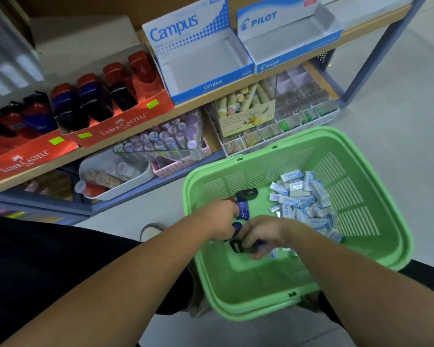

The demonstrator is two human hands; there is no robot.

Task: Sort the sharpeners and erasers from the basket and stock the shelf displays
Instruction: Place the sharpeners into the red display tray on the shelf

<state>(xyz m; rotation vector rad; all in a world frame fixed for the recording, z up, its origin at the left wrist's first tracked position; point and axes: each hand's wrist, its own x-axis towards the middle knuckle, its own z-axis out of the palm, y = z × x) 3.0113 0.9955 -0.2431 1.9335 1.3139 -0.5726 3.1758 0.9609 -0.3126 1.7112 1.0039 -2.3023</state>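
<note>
Both my hands reach into the green basket point(376, 249) on the floor. My left hand point(222, 217) grips sharpeners, with a blue one point(243, 209) sticking out past its fingers and a red tip beside it. My right hand point(261, 236) curls round a black sharpener point(236, 246). Another black sharpener point(247, 194) lies loose on the basket floor. A heap of blue-and-white Campus erasers point(301, 199) fills the basket's right side. On the shelf, two red Faber-Castell display boxes point(125, 121) hold red, blue and black sharpeners point(93, 96).
An empty Campus display box point(203, 68) and an empty Pilot display box point(291, 43) stand on the top shelf. Below are tubs of tape rolls point(110, 175), a clear bin of purple items point(166, 140) and a divided tray point(286, 121). Tiled floor lies to the right.
</note>
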